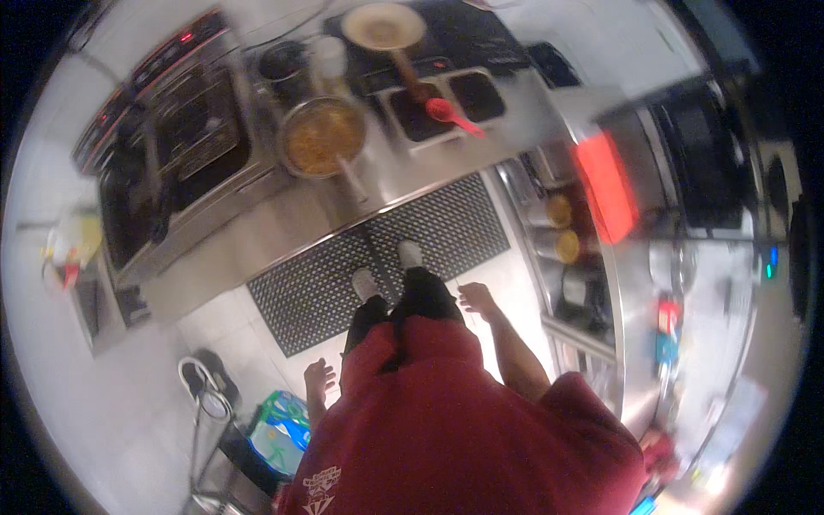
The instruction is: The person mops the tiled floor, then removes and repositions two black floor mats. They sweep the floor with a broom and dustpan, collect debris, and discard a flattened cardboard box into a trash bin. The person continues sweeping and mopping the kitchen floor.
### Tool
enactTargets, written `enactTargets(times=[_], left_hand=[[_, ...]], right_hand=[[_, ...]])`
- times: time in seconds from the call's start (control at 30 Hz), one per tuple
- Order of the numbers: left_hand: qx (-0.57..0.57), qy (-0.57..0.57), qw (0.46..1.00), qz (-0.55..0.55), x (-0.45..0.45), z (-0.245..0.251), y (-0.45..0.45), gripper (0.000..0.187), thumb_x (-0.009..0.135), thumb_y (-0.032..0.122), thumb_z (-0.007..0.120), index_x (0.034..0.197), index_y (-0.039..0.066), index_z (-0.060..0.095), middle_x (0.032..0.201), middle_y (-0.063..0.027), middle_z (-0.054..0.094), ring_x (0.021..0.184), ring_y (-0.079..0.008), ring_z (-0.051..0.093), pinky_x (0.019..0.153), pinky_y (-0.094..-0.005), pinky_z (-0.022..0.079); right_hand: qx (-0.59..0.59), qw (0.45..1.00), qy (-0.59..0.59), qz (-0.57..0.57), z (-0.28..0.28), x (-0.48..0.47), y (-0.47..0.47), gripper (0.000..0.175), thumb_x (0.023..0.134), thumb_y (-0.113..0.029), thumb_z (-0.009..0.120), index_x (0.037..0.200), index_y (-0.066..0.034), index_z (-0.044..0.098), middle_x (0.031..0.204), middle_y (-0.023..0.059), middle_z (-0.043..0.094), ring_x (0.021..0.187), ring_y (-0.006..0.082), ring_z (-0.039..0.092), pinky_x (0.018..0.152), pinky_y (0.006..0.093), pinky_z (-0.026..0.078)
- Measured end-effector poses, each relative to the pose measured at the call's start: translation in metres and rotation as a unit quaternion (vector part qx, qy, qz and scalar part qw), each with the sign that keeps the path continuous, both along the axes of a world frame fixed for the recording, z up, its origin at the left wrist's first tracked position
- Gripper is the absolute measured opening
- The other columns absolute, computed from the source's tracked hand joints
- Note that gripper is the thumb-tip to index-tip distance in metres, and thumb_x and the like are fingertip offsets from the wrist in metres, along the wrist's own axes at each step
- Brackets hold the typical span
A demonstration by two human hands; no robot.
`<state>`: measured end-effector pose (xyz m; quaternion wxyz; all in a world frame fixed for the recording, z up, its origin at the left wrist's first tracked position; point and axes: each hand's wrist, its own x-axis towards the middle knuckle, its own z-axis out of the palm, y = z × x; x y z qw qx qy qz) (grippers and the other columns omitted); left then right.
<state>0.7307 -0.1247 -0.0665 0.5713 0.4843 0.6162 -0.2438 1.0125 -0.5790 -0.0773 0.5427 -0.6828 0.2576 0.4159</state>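
Observation:
My left hand point(319, 378) hangs beside my body with fingers apart and nothing in it. My right hand point(476, 299) hangs on the other side, fingers loosely curled, over the pale tiled floor. Both are well away from the steel counter point(277, 225) before me. On that counter stands a round metal pan point(324, 137) of orange-brown food, with a utensil handle over its rim. To its right, a red slotted spoon point(454, 117) lies across a steel holder with two dark wells point(421, 119). Behind it is a pale round dish or skimmer point(384, 27).
A perforated black rubber mat point(380, 261) lies under my feet. Fryer-like equipment point(193, 122) stands left. At right are shelves with containers point(566, 246) and a red-orange object point(605, 187) on the side counter. A green, blue and white bag point(281, 431) sits lower left.

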Motion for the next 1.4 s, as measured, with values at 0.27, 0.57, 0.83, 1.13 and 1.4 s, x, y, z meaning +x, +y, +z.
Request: enactTargets(times=[0.27,0.57,0.83,1.13,1.4], left_hand=[[-0.042,-0.038,0.977,-0.208,0.069,-0.03,0.069,0.048,0.098,0.028,0.06,0.138,0.004,0.047,0.111,-0.0149,0.068,0.096,-0.0301,0.07,0.082,-0.0494,0.057],[-0.028,-0.195,0.886,-0.419,0.191,-0.029,0.087,0.022,0.098,0.024,0.06,0.088,0.005,0.06,0.071,-0.0051,0.056,0.061,-0.017,0.057,0.059,-0.0368,0.053],[-0.033,-0.046,0.834,-0.548,0.154,0.003,-0.021,0.046,0.104,0.042,0.05,0.084,0.002,0.06,0.076,-0.0093,0.062,0.063,-0.0201,0.061,0.053,-0.0338,0.046],[0.257,0.071,0.049,-0.962,0.013,-0.009,-0.254,0.052,0.092,0.053,0.059,0.118,0.009,0.071,0.104,-0.0146,0.074,0.091,-0.0243,0.072,0.072,-0.0421,0.054],[0.08,-0.113,0.452,-0.881,-0.093,0.032,-0.463,0.059,0.096,0.054,0.057,0.086,-0.001,0.076,0.082,-0.011,0.071,0.068,-0.022,0.069,0.052,-0.0339,0.052]], right_hand=[[-0.126,0.976,0.02,-0.177,0.042,-0.119,-0.007,0.033,0.091,-0.034,0.069,0.106,-0.0042,0.066,0.088,0.0071,0.067,0.072,0.0171,0.065,0.059,0.0318,0.055],[-0.11,0.88,0.166,-0.431,0.007,-0.353,-0.015,0.035,0.092,-0.033,0.065,0.11,-0.0035,0.065,0.099,0.0123,0.068,0.083,0.0251,0.067,0.072,0.0449,0.056],[-0.073,0.84,0.05,-0.536,-0.045,-0.507,0.001,0.027,0.092,-0.03,0.066,0.092,-0.0045,0.072,0.072,0.0059,0.066,0.07,0.0225,0.066,0.062,0.0373,0.055],[-0.023,0.601,0.171,-0.78,-0.061,-0.799,0.013,0.038,0.092,-0.031,0.064,0.107,0.0035,0.064,0.095,0.0155,0.067,0.081,0.0285,0.068,0.069,0.0464,0.057],[-0.09,0.485,0.132,-0.86,-0.011,-0.959,-0.009,0.031,0.088,-0.029,0.066,0.091,0.0017,0.066,0.081,0.0115,0.066,0.07,0.0242,0.066,0.059,0.0428,0.055]])
